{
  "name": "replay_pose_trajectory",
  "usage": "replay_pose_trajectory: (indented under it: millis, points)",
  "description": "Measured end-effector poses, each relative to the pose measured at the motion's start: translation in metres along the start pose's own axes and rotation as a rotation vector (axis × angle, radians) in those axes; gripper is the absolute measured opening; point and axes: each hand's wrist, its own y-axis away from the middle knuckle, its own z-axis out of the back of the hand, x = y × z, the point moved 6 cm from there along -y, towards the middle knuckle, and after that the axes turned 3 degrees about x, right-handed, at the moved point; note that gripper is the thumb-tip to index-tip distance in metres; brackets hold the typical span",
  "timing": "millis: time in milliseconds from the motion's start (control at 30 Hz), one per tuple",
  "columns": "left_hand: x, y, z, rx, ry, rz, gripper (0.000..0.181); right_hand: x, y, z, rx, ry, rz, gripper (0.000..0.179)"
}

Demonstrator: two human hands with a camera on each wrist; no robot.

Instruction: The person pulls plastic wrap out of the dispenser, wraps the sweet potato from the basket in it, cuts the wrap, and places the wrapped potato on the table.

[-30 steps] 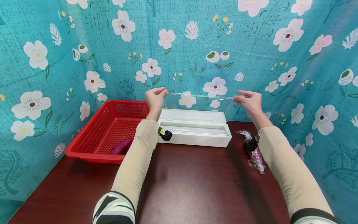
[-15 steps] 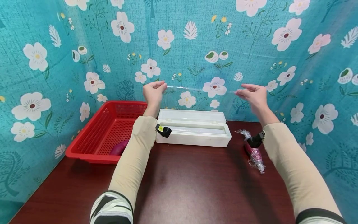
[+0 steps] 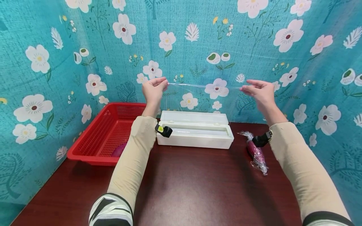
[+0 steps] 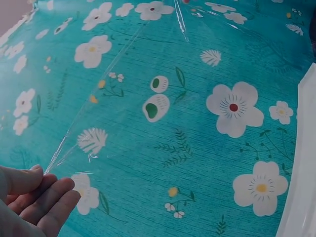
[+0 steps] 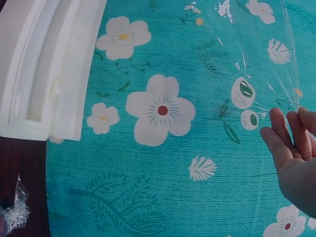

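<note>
A thin sheet of clear plastic wrap (image 3: 186,85) is stretched taut between my two raised hands. My left hand (image 3: 153,91) pinches one upper corner between thumb and fingertips; in the left wrist view the wrap (image 4: 66,138) gathers to a point at the thumb. The other corner is pinched by my right hand (image 3: 261,94), with its other fingers loosely extended. Below and behind the wrap stands the white wrap dispenser box (image 3: 195,141), lid (image 3: 195,117) tipped up, a pale roll (image 3: 198,131) inside. Where the sheet's lower part ends is hard to see.
At the left, a red plastic basket (image 3: 74,150) holds a purple, rounded item (image 3: 118,150), partly hidden by my left sleeve. A purple-red item wrapped in crinkled film (image 3: 255,153) lies on the dark table (image 3: 203,185) at the right. A flowered curtain hangs close behind the box.
Both hands have risen and moved slightly apart, lifting the plastic wrap's top edge higher above the box. The box, basket and wrapped item stay where they were.
</note>
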Motion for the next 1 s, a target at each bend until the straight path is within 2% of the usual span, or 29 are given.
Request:
replay_pose_trajectory:
  millis: [200, 400, 567, 800, 1000]
  points:
    - [-0.008, 0.005, 0.002, 0.009, 0.04, -0.006, 0.017, 0.008, 0.005, 0.001, -0.003, -0.001, 0.004, 0.018]
    - [-0.018, 0.019, 0.006, 0.023, 0.101, -0.061, 0.017, 0.015, 0.014, 0.001, 0.013, -0.058, -0.012, 0.024]
    - [-0.024, 0.031, 0.009, 0.053, 0.094, -0.114, 0.017, 0.02, 0.027, 0.005, 0.042, -0.032, -0.034, 0.027]
    - [-0.029, 0.048, 0.017, 0.09, 0.07, -0.147, 0.018, 0.023, 0.045, 0.011, 0.065, 0.039, -0.073, 0.032]
    - [-0.032, 0.067, 0.024, 0.11, 0.065, -0.192, 0.02, 0.022, 0.064, 0.015, 0.087, 0.056, -0.122, 0.028]
